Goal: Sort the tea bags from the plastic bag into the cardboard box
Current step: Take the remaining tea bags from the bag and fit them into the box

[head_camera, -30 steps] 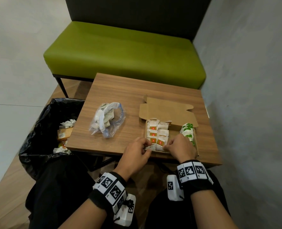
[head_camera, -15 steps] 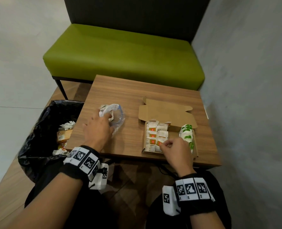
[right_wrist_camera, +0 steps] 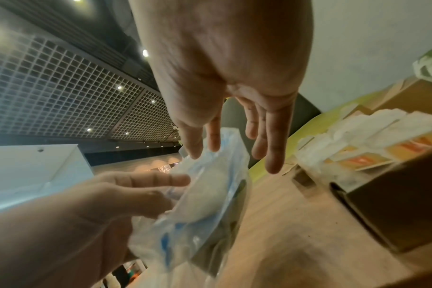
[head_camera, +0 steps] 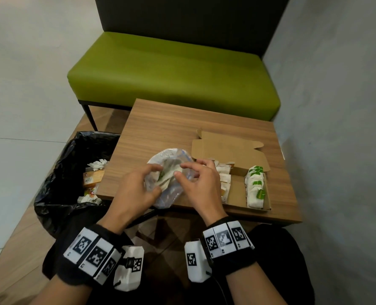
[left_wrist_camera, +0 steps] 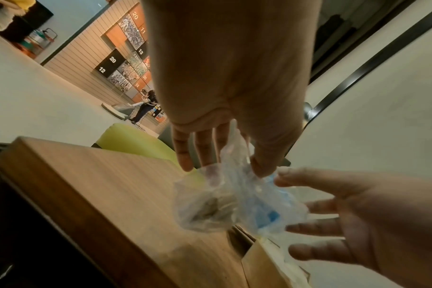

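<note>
Two hands meet at the clear plastic bag [head_camera: 170, 172], which is lifted just above the near edge of the wooden table [head_camera: 182, 124]. The left hand [head_camera: 134, 194] pinches the crumpled film of the bag between its thumb and fingers; the left wrist view shows this pinch plainly. The right hand [head_camera: 199, 183] has its fingers spread and only lightly bent at the right side of the bag, and in the right wrist view its thumb tip and forefinger tip lie against the film, but I cannot tell if they really pinch it. Inside the bag there are several pale tea bags [head_camera: 168, 177], one with a little green on it; how many is hard to count through the wrinkles.

Right of the bag stands the open cardboard box [head_camera: 237, 190], its lid folded back flat on the table. The box holds two rows. The left row [head_camera: 224, 181] has white tea bags with orange labels, partly hidden behind the right hand. The right row [head_camera: 256, 186] has white tea bags with green labels, standing close together along the right wall. Between the rows the brown bottom is bare.

Left of the table, on the floor, a bin lined with a black bag [head_camera: 63, 172] holds crumpled paper and some wrappers. Behind the table is a green bench [head_camera: 171, 69].
</note>
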{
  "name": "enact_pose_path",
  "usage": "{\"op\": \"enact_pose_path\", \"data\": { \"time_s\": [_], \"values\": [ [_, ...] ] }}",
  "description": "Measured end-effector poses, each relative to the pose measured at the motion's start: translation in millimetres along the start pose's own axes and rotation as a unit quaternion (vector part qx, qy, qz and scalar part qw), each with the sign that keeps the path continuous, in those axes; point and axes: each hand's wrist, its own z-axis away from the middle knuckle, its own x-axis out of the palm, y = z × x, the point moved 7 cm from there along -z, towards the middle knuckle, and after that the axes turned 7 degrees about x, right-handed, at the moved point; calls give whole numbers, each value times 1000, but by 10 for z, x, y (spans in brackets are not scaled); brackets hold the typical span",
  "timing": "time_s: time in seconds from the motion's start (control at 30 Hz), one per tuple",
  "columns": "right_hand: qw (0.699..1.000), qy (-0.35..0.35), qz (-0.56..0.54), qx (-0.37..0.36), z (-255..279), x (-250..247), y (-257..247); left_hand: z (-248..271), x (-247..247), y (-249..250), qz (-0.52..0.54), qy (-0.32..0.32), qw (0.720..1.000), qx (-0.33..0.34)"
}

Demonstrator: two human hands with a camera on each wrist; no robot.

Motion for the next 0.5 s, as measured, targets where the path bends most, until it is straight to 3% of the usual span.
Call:
{"op": "enact_pose_path", "data": {
  "time_s": [0.1,0.3,0.5],
  "values": [
    [999,17,25,-17,11,-6,-19,96,37,-21,11,-15,1000,25],
    [990,23,139,-29,117,8,52,145,-2,-40,-83,23,996,34],
    [976,16,194,-96,241,39,-8,153,110,-3,-82,13,995,49]
  ]
}}
